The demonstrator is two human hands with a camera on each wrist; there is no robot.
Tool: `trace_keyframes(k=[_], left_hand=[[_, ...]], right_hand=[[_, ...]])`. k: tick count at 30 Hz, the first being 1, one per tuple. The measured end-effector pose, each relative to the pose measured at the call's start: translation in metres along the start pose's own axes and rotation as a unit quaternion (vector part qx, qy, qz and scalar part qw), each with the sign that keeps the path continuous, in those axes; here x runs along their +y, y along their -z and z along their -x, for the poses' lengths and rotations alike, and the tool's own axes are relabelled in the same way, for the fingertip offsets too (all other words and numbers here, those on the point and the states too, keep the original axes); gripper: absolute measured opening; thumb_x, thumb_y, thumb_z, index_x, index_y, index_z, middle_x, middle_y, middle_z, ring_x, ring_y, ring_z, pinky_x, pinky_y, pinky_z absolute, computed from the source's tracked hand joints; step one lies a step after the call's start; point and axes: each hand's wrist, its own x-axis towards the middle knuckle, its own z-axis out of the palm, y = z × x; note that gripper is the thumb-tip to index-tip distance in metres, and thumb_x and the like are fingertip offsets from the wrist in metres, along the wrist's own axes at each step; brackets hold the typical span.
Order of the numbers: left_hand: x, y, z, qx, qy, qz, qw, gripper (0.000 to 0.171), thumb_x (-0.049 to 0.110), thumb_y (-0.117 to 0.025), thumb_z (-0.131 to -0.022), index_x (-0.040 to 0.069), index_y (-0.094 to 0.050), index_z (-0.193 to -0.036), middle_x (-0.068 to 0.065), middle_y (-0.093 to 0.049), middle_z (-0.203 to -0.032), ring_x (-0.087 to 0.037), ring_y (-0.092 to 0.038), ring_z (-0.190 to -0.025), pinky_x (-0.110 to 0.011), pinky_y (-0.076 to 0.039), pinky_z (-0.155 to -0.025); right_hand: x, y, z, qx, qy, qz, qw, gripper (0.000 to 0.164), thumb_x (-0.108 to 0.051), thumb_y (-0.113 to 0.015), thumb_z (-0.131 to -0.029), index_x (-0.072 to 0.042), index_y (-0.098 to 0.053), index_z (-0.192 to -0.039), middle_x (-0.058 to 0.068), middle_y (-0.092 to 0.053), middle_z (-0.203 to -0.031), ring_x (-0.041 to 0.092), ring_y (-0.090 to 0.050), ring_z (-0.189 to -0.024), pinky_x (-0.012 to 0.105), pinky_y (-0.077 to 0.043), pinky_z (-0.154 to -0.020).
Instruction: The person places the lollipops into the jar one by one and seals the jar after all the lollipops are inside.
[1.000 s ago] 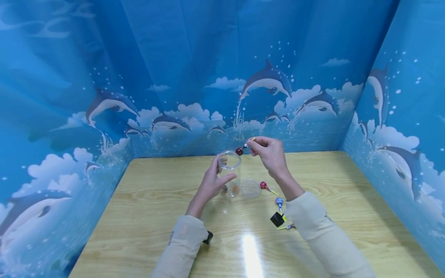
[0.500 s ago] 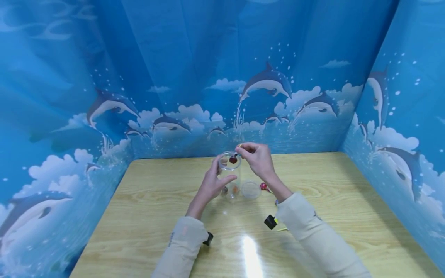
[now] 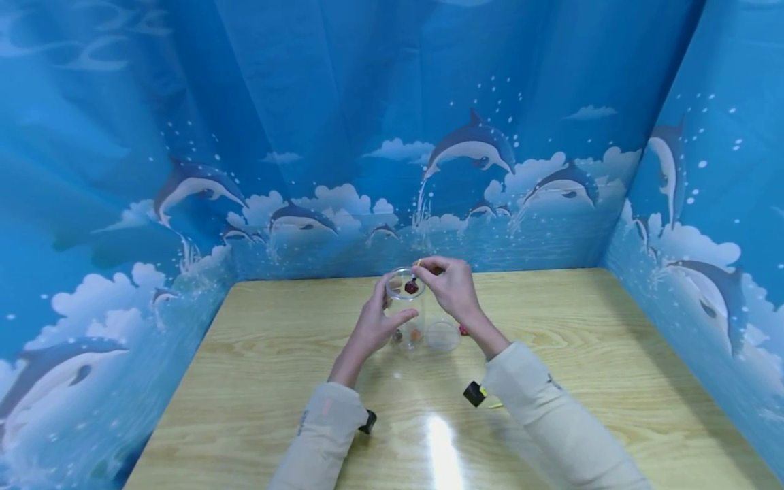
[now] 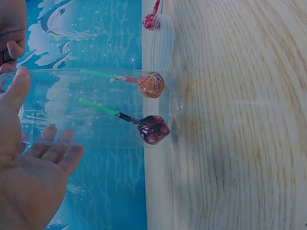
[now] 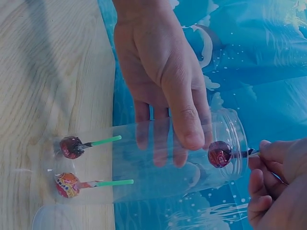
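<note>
A clear plastic jar stands upright on the wooden table, its mouth uncovered. My left hand grips its upper part, thumb on the near side and fingers round the far side. With thumb and fingertips, my right hand pinches the stick of a dark red lollipop, whose wrapped head hangs just inside the jar's mouth. At the jar's bottom rest a dark red lollipop and an orange lollipop, both with green sticks pointing up. The right wrist view shows the held stick mostly covered by fingers.
Right of the jar lies a round clear lid, with a red lollipop beside it. A yellow stick shows by the right sleeve. Small black blocks hang at both cuffs. A blue dolphin curtain borders the table.
My right hand has moved left and slightly down, bringing the dark red lollipop from beside the rim into the jar's mouth. The left hand and jar have stayed in place.
</note>
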Motion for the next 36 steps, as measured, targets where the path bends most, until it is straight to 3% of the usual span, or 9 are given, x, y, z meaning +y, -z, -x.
trace_keyframes(k=[17,36], left_hand=[[0.0008,0.0002,0.0004,-0.003,0.013,-0.002,0.9999,0.089,0.027,-0.08,-0.093,0.02,-0.027,-0.163,-0.013,-0.048,-0.154,-0.033,-0.045,-0.143,-0.055,-0.037,-0.118],[-0.0001,-0.0007,-0.0012,0.001,0.004,-0.008,1.0,0.086,0.022,-0.082,-0.092,0.023,-0.03,-0.16,-0.015,-0.05,-0.152,-0.032,-0.048,-0.139,-0.054,-0.038,-0.117]], right_hand=[[0.0025,-0.0052,0.0015,-0.011,-0.009,0.024,1.0,0.018,-0.019,-0.078,-0.095,-0.004,-0.08,-0.105,0.01,-0.078,-0.092,0.017,-0.058,-0.062,0.023,-0.042,-0.049],[0.0024,0.002,0.0033,-0.016,-0.014,-0.004,1.0,0.029,-0.027,-0.079,-0.094,-0.007,-0.078,-0.115,0.008,-0.077,-0.106,0.021,-0.058,-0.066,0.026,-0.046,-0.054]])
